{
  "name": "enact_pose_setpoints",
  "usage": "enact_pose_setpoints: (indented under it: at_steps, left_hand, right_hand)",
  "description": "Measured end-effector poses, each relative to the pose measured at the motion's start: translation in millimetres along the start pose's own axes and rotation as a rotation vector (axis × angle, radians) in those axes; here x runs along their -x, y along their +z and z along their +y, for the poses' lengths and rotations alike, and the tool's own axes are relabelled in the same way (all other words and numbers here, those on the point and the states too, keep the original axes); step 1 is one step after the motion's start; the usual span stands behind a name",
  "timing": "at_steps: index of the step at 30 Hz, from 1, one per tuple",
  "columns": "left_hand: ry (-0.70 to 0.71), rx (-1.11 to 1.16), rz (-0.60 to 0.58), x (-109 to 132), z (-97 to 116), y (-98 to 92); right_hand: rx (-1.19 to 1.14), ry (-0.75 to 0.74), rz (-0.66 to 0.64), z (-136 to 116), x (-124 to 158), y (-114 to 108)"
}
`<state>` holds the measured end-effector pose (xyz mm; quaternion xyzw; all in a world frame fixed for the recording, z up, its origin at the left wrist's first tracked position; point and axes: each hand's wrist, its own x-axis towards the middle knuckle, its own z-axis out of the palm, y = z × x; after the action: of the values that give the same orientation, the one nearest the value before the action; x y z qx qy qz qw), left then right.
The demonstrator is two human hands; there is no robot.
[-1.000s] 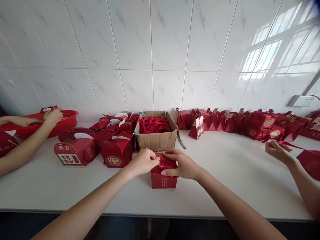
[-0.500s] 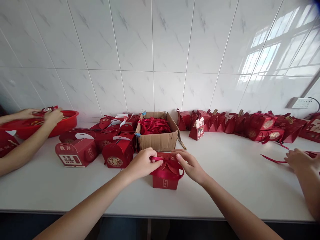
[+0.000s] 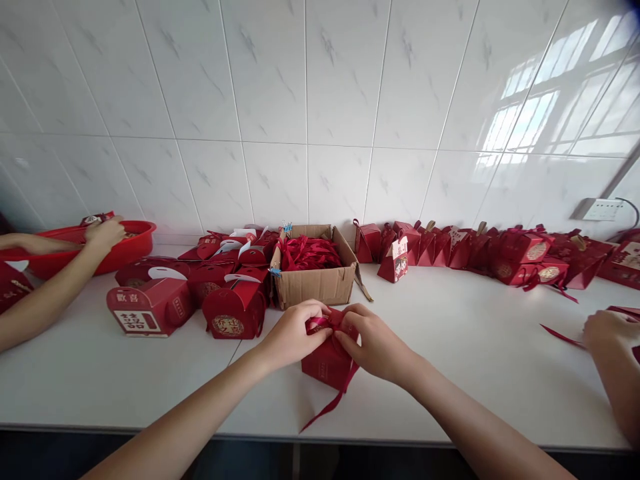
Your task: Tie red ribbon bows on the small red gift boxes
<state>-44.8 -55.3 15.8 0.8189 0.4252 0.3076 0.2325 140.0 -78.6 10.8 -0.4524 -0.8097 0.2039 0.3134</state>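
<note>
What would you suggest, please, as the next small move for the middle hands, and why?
I'd probably draw the ribbon snug: the left hand pinches it atop the red box, the right hand is close beside, and one end trails loose past the box's front.

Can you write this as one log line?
left hand: pinching ribbon | right hand: touching ribbon | red gift box: beneath both hands

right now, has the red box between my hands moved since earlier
Yes, the red box has turned: its lower front edge, roughly parallel with the near edge of the table before, now slants, right end nearer.
</note>
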Motion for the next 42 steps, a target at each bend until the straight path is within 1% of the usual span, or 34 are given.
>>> enact_pose_setpoints:
  at_steps: [4,7,10,13,17,21,24,29,31,34,36,38,40,42]
  left_hand:
    - [-0.008,0.029,0.011,0.4,-2.1,7.8]
    - [-0.024,0.043,0.021,1.4,-3.7,12.3]
    - [-0.035,0.061,0.009,2.5,-3.2,13.6]
    - [-0.072,0.146,0.004,2.3,-3.5,13.8]
    - [-0.162,0.235,0.064,2.2,-9.3,16.5]
    - [-0.150,0.209,0.104,4.6,-13.2,19.3]
    - [-0.140,0.192,0.112,4.9,-13.4,19.3]
    - [-0.158,0.163,0.119,5.5,-14.0,17.0]
    - [-0.141,0.139,0.135,9.2,-13.2,14.1]
    - [-0.086,0.069,0.119,19.9,-11.8,6.3]
    - [-0.072,0.001,0.098,28.8,-12.3,-0.4]
    - [-0.096,-0.025,0.075,37.2,-13.8,-7.4]
    - [-0.144,0.010,0.043,43.9,-15.6,-14.1]
    - [-0.179,0.047,0.009,49.0,-16.9,-19.8]
  right_hand:
    - [-0.098,-0.047,0.004,7.0,-4.0,0.3]
    - [-0.161,-0.041,0.021,15.6,-4.3,-2.3]
    - [-0.215,-0.029,0.007,21.9,-2.5,-4.6]
    - [-0.252,-0.023,0.010,25.2,-0.5,-4.6]
    - [-0.292,-0.025,0.044,28.9,0.9,-1.2]
    - [-0.280,-0.012,0.060,32.0,1.3,2.2]
    - [-0.262,-0.013,0.040,33.4,0.9,0.7]
    - [-0.208,-0.046,-0.050,36.0,0.7,-7.6]
    - [-0.162,-0.052,-0.017,39.7,3.9,-8.2]
    - [-0.139,-0.018,0.094,49.8,14.3,-2.1]
    - [-0.217,0.026,0.125,58.1,23.7,5.9]
    - [-0.375,0.088,0.115,65.2,33.1,14.7]
    - [-0.569,0.153,0.086,69.3,40.9,21.5]
    - [-0.735,0.202,0.053,70.0,46.1,23.7]
